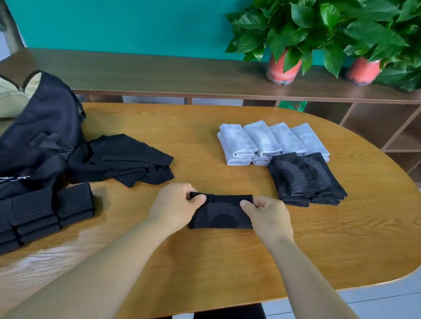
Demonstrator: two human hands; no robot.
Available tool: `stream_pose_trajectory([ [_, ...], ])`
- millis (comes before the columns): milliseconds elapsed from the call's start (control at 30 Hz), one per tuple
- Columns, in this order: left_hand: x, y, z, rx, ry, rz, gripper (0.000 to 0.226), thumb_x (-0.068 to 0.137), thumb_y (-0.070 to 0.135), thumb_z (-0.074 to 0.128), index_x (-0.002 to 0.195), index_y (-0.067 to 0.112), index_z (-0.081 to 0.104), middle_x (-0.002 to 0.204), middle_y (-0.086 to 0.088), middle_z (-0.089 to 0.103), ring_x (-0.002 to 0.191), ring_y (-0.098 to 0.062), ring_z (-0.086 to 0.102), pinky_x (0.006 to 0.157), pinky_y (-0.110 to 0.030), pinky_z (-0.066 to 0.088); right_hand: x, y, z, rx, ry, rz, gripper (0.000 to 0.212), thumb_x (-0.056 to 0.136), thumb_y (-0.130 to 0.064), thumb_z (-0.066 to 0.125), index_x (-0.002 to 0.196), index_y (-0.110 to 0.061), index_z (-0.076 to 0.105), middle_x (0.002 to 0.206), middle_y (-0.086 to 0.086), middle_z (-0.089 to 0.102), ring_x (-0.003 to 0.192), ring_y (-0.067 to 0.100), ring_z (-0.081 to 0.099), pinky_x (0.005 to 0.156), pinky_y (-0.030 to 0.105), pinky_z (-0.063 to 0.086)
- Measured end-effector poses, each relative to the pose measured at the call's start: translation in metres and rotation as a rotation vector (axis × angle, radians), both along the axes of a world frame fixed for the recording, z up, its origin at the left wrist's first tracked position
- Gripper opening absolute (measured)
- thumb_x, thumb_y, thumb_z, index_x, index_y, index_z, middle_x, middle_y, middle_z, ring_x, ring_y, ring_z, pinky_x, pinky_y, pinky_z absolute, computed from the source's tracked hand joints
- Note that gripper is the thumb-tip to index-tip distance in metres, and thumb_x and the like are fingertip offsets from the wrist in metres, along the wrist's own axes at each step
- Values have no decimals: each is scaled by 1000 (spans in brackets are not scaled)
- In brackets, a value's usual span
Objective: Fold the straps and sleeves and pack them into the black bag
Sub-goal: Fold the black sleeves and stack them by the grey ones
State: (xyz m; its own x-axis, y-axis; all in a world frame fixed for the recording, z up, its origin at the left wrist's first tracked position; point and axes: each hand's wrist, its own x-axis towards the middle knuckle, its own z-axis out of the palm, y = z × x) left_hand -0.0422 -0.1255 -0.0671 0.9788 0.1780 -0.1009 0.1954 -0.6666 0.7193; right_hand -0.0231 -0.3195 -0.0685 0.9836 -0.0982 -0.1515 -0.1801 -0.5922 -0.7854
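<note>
Bag: we are seeing the soft black fabric bag (39, 122) slumping at the far left edge of the oval wooden table (339, 249).
Straps: the flat black perforated straps (30, 216) are lying folded in stacks on the table's near left, touching the bag.
Loose heap: the crumpled black fabric pieces (124, 159) are resting against the bag's right side.
Left hand: our left hand (174, 208) is pinching the left end of the black knitted sleeve with a grey patterned patch (221, 213), thumb lying on top and fingers curling over its far edge.
Sleeve: it is lying flat on the table between our two hands, near the middle and well apart from the bag.
Right hand: our right hand (268, 217) is gripping the sleeve's right end, thumb pressing on top and fingers curling in.
Grey row: the folded light grey sleeves (267, 142) are sitting side by side on the far side, right of centre.
Black stack: the folded black patterned sleeves (307, 179) are lying just in front, touching the grey ones.
Behind: the leafy green plants in red pots (285, 62) are standing on the brown wooden shelf (135, 70).
</note>
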Motion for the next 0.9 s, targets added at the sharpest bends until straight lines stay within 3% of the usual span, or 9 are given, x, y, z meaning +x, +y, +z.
stream_pose_trajectory([
  [100,1,-4,-4,77,-30,56,21,94,37,60,106,22,69,96,8,66,93,-12,62,82,-36,54,-1,4,-1,-103,3,-21,41,92,-35,61,60,-21,40,51,-8,41,48,13,36,49,26,29],
  [233,-3,-8,-6,197,-68,93,28,94,41,59,114,22,60,84,10,60,81,-13,61,72,-34,54,-3,7,1,-171,14,-23,16,92,-42,58,93,-26,56,80,-5,66,78,17,62,68,31,49],
  [333,-9,-8,-7,268,-109,115,28,95,41,57,115,22,53,82,7,61,75,-15,62,66,-34,53,-4,7,0,-189,-13,-41,27,92,-43,58,112,-24,57,80,-12,61,84,15,61,70,31,47],
  [433,-17,-4,-6,243,-151,147,24,96,36,54,115,21,52,97,6,63,84,-13,60,71,-33,53,-8,2,0,-86,-57,-81,30,92,-42,59,116,-24,56,78,-16,58,81,11,59,75,33,50],
  [533,-29,-1,-5,280,-256,149,21,97,33,53,114,21,56,107,4,58,90,-14,57,77,-31,48,-16,-6,-1,90,-133,-152,33,92,-39,60,122,-24,56,100,-11,63,84,4,57,78,32,49],
  [600,-38,-6,-6,349,-375,103,20,96,28,52,113,20,60,111,2,58,100,-18,56,85,-32,40,-25,-9,-5,3,-279,-143,32,92,-35,60,122,-25,56,112,-10,62,93,5,56,80,29,45],
  [700,-46,-23,-8,395,-472,-54,35,98,30,37,119,20,62,125,3,59,115,-19,53,96,-39,34,-34,-5,-14,-300,-571,96,35,93,-29,57,126,-18,57,123,-3,60,113,16,54,90,34,44],
  [767,-46,-35,-8,420,-436,-163,53,98,36,20,133,18,55,139,2,54,129,-16,48,109,-42,25,-34,2,-17,-483,-657,332,46,89,-29,48,132,-12,56,134,4,58,126,21,51,103,38,37],
  [900,-48,-44,-7,554,-153,-215,63,98,42,-2,155,18,10,162,3,15,149,-9,6,119,-38,-11,-31,9,-19,-724,-541,629,60,90,-32,28,145,-12,43,151,6,41,143,19,30,115,40,11],
])
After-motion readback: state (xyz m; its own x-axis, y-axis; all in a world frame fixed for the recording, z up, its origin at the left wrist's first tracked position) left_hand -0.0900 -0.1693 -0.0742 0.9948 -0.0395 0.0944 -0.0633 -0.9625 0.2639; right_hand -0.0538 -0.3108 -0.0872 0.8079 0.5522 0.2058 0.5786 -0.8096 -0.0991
